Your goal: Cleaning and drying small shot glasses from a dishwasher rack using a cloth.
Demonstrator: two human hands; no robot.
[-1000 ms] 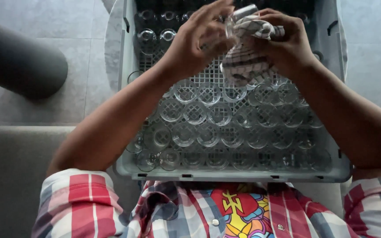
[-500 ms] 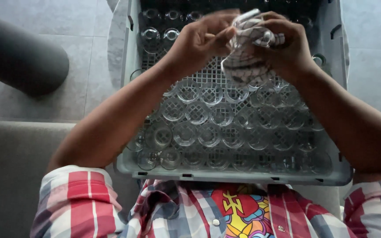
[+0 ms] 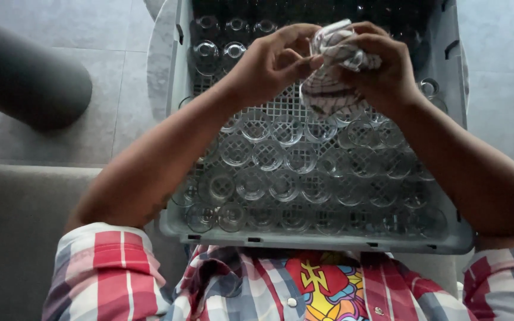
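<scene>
This is looking like the service area of a bar, a cafe or a restaurant. A grey plastic dishwasher rack [image 3: 322, 238] of the commercial kind is sitting on a round marble desk [image 3: 160, 65] and is holding many rows of small clear glasses [image 3: 269, 154]. Large grey floor tiles [image 3: 49, 24] are showing around it, and a grey padded seat [image 3: 13, 238] is standing beside.

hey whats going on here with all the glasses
A person sits over a grey plastic crate packed with small clear glasses. Both hands are raised above the crate: the right hand holds a bunched striped cloth, which seems wrapped around something, likely a glass, though it is hidden. The left hand pinches the edge of the cloth. The rows of glasses in the crate stand untouched below.
</scene>
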